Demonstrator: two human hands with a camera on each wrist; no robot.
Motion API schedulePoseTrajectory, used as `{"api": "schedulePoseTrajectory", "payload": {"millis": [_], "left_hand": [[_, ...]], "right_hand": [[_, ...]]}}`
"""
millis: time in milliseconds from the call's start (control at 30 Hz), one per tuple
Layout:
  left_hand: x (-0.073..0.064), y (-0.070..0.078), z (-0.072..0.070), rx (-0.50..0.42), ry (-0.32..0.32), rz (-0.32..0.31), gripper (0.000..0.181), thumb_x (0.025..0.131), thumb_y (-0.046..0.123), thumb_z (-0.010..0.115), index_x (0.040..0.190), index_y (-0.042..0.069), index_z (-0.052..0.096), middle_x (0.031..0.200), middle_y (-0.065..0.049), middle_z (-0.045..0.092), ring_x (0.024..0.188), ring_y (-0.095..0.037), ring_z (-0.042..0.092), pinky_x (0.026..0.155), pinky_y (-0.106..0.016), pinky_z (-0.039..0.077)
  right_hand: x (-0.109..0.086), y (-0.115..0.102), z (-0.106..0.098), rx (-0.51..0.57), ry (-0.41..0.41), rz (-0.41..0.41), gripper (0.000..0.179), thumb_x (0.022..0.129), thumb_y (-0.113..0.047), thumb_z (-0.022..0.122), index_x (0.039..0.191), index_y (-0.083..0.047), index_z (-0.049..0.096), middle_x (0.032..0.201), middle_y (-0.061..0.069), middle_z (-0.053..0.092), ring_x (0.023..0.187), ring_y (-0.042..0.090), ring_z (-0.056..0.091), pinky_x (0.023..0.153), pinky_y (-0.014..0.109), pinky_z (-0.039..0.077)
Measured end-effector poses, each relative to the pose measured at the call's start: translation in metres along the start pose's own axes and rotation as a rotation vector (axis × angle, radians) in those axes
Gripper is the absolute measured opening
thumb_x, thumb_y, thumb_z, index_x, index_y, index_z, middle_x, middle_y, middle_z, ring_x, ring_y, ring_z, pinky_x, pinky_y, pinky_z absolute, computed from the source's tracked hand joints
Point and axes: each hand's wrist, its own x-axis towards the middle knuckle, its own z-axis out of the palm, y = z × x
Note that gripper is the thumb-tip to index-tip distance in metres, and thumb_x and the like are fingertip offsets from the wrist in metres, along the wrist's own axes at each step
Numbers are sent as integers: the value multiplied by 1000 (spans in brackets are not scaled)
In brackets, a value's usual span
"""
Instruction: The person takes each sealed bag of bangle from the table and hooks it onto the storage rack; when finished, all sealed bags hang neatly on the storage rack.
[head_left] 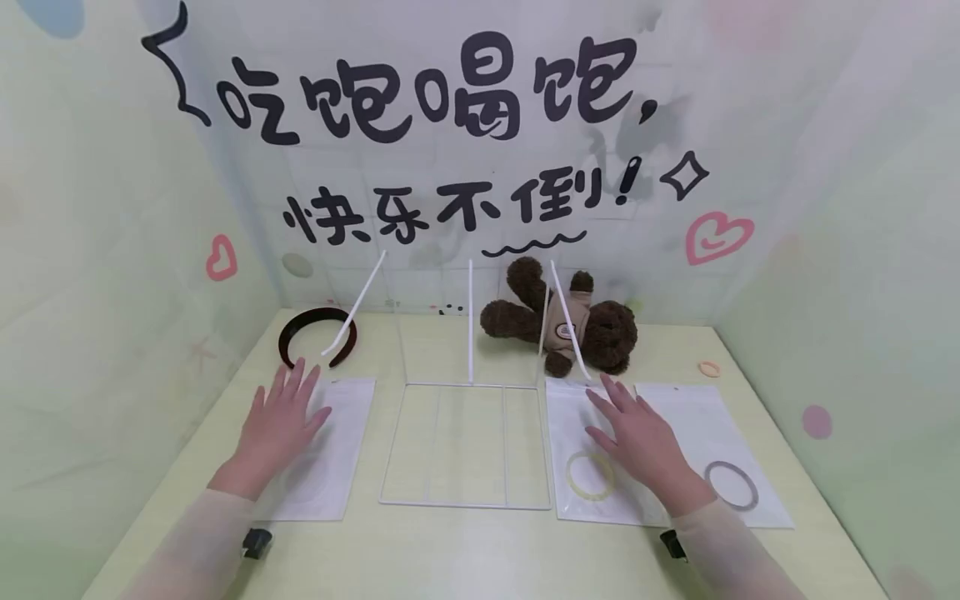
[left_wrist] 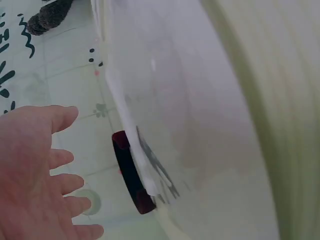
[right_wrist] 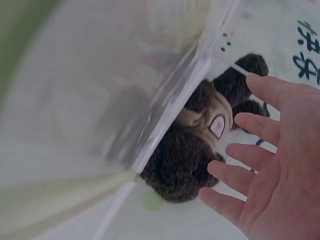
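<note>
My left hand [head_left: 277, 425], fingers spread and palm down, is over a clear plastic bag [head_left: 348, 450] on the table's left side. Just beyond its fingertips lies a dark headband [head_left: 318, 313]. On the other side, my right hand [head_left: 645, 437] is spread over two more clear bags, the nearer-to-centre one [head_left: 561, 417] with a pale yellow ring [head_left: 570, 479] and the outer bag [head_left: 697, 417] with a grey ring [head_left: 752, 485]. Neither hand holds anything. Between them stands a white wire rack [head_left: 465, 505] with three slanting prongs.
Behind the rack, a brown plush bear [head_left: 611, 337] in a beige top lies on its side. A small orange loop [head_left: 708, 375] sits at the back right. Printed cloth walls [head_left: 465, 158] enclose the table [head_left: 450, 554] at the back and both sides.
</note>
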Motion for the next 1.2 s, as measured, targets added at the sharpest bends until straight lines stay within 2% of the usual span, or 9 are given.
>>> {"api": "schedulePoseTrajectory", "payload": {"millis": [100,200,333,433,500,600,867,1100,1200], "left_hand": [[5,-17,2,-33,-45,11,70,103,33,59,158,0,33,166,-30,24,151,-55,22,117,-75,24],[9,-36,1,-117,-85,12,64,103,28,60,156,0,38,163,-29,32,148,-53,29,116,-71,30],[14,-62,-2,-273,-93,-15,56,102,24,64,152,5,46,151,-26,49,134,-49,49,106,-63,45],[20,-77,-1,-369,-90,-48,54,99,21,70,148,7,52,140,-24,57,113,-41,61,85,-47,57],[25,-85,1,-406,-97,-69,55,98,21,72,148,7,53,137,-22,59,103,-33,63,73,-35,57],[32,-95,4,-424,-110,-84,56,96,21,74,147,6,55,137,-22,58,94,-27,61,66,-28,53],[44,-104,7,-435,-168,-158,62,94,32,77,147,9,55,127,-20,56,87,-25,54,64,-30,50],[48,-113,11,-421,-201,-114,66,93,35,78,146,3,56,127,-24,55,81,-23,52,61,-30,46],[49,-119,14,-404,-204,-100,68,92,39,78,145,1,56,131,-26,58,86,-24,53,68,-31,47]], "right_hand": [[-2,-10,4,22,29,-49,55,93,-34,76,142,-13,62,161,18,44,122,44,64,93,57,57],[-2,-21,7,69,42,-96,52,90,-32,80,137,-14,67,155,15,52,109,41,70,76,51,61],[0,-35,11,157,2,-160,46,88,-30,82,130,-12,71,144,14,62,116,37,69,86,50,60],[2,-42,13,201,-43,-187,44,87,-30,83,126,-11,73,139,13,66,121,35,67,96,50,57],[2,-46,14,212,-62,-207,45,85,-29,84,125,-11,74,138,12,66,122,33,66,99,50,56],[2,-49,14,225,-73,-246,46,83,-29,86,123,-10,75,136,11,67,122,33,66,100,49,56],[4,-52,17,211,-90,-325,41,79,-31,89,113,-11,78,128,11,71,117,32,67,98,48,56],[4,-51,19,197,-137,-318,42,80,-35,88,113,-11,78,132,9,70,122,29,65,102,46,55],[5,-51,20,206,-144,-316,42,80,-35,88,113,-11,78,132,8,69,123,29,65,103,46,55]]}}
